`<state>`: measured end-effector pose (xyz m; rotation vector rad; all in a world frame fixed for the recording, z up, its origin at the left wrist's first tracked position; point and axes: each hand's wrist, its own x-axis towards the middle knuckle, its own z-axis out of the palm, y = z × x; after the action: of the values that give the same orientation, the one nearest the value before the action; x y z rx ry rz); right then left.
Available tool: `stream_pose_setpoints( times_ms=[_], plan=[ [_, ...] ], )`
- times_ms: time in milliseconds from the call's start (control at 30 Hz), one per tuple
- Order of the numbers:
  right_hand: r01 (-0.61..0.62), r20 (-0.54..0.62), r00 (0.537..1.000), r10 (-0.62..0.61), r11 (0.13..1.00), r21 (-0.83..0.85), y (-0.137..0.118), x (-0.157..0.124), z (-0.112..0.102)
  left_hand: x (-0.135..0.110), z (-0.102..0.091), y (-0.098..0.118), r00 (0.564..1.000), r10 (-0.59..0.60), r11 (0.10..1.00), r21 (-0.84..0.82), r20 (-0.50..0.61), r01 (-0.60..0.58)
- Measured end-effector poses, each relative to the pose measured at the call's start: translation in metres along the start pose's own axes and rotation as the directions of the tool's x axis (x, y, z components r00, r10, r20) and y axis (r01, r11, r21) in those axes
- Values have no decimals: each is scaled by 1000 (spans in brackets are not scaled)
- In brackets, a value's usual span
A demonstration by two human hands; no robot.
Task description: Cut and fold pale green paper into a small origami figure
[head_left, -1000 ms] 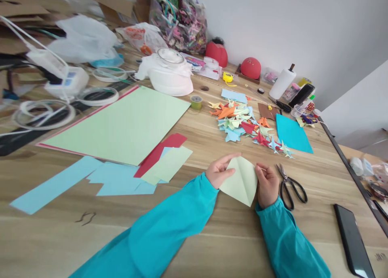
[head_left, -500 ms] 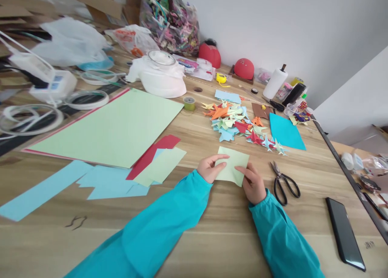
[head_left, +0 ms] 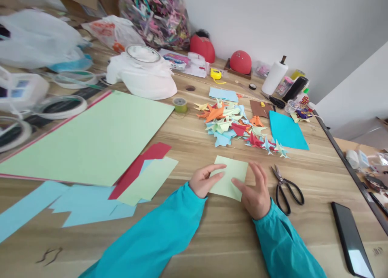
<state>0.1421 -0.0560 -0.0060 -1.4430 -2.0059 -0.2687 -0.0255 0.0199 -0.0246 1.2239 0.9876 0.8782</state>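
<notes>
A small square of light green paper [head_left: 228,177] lies between my two hands, low over the table. My left hand [head_left: 202,181] grips its left edge, with thumb and index finger on top; the other fingers are mostly hidden. At the right side is my right hand [head_left: 257,194], its thumb on the paper and its other fingers apart, off the edge. Black-handled scissors [head_left: 286,189] rest to the right of that hand, blades partly apart. Beyond the paper spreads a pile of folded paper birds [head_left: 224,124] in orange, green, blue and red.
Large green sheets [head_left: 100,136] lie on the left, with red strips [head_left: 136,175] and blue strips [head_left: 87,203] in front. A thread spool [head_left: 180,105] stands near their corner. To the right lie a turquoise sheet [head_left: 287,130] and a phone [head_left: 351,237]. White bags sit behind.
My right hand's fingers have spread away from the paper's right edge, leaving the thumb on it. The paper looks flatter. The view has shifted slightly.
</notes>
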Motion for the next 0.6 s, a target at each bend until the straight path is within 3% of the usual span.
stream_pose_setpoints(
  times_ms=[100,167,233,267,333,400,500,600],
  plan=[
    [131,82,988,-133,991,22,-1,0,-1,-10,-5,7,997,45,980,189,62,-56],
    [151,138,978,-159,986,66,1,0,-1,-19,-11,13,975,194,887,406,106,-221],
    [129,179,973,-145,987,99,3,0,0,-26,-19,17,894,431,694,587,125,-416],
    [117,203,969,-138,987,115,3,0,-1,-29,-23,18,841,503,593,628,200,-504],
    [104,235,962,-140,982,160,4,1,-1,-29,-31,16,735,546,470,579,402,-667],
    [68,265,957,-118,980,188,4,0,-2,-26,-37,13,682,526,418,544,508,-728],
    [-13,321,946,-51,981,194,5,-1,-2,-21,-40,7,689,508,413,556,517,-721],
    [-122,370,928,51,978,169,5,-2,-3,-21,-36,8,763,504,461,621,405,-634]
  ],
)
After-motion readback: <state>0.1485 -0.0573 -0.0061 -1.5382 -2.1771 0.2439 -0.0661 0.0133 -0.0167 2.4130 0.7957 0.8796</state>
